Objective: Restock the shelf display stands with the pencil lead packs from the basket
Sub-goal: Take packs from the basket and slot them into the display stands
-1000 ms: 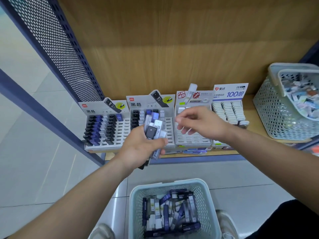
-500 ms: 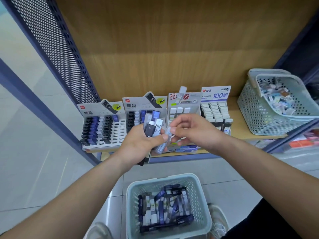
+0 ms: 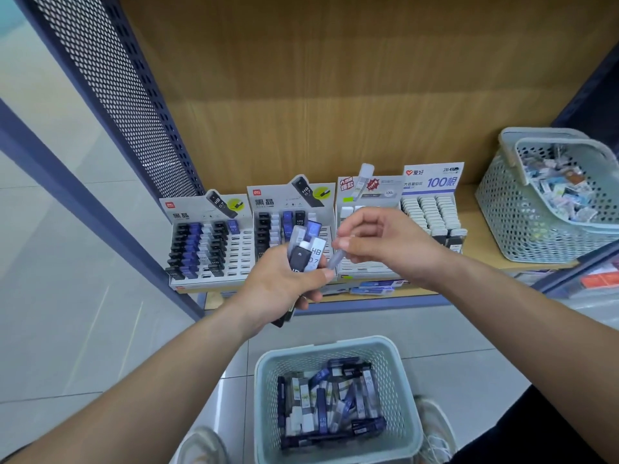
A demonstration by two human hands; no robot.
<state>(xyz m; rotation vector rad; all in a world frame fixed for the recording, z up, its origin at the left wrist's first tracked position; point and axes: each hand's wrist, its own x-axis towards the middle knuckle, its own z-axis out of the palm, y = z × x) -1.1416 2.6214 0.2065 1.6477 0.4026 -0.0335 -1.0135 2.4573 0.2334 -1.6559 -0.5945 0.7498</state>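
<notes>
Left hand (image 3: 284,279), mid-frame: fingers curled round a bundle (image 3: 315,252) of packs, black, white and blue, ends fanned upward. One white pack reads HB 0.7.

Right hand (image 3: 392,244), just right of it: thumb and fingertips pinch one translucent pack (image 3: 335,261), tilted, lower end down by the left thumb. Can't tell whether it touches the bundle.

Both hands are in front of the shelf (image 3: 475,242), over stands 2 and 3.

Four stands in a row, left to right:
- stand 1 (image 3: 239,252): black and blue packs in the left columns, right slots bare
- stand 2 (image 3: 284,199): some black, white and blue at the top, partly hidden by the bundle
- stand 3 (image 3: 368,190): mostly bare slots, top rows hidden by the right hand
- stand 4 (image 3: 432,180): full of white packs

Floor basket (image 3: 266,396), bottom centre: loose pile of mixed packs (image 3: 328,406).

Second basket (image 3: 502,222) on the shelf, far right, holds mixed small items; too blurred to identify.
</notes>
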